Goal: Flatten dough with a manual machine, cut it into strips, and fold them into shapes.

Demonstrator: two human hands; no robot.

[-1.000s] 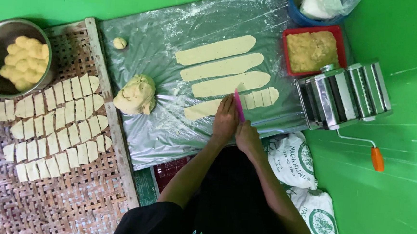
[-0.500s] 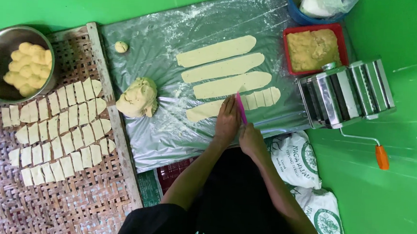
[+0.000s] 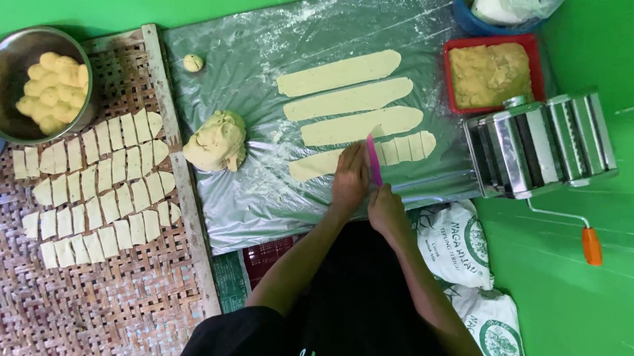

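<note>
Four dough strips (image 3: pixel 351 99) are lying on the floured plastic sheet (image 3: pixel 266 43), and you are pressing your left hand (image 3: pixel 350 180) flat on the nearest while your right hand (image 3: pixel 387 210) is gripping a pink cutter (image 3: pixel 374 159) across it, left of the pasta roller (image 3: pixel 539 144).

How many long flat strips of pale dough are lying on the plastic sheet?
4. Three whole pale dough strips lie side by side: top, second, third. The fourth, nearest strip is partly cut into pieces and partly hidden by the left hand.
</note>
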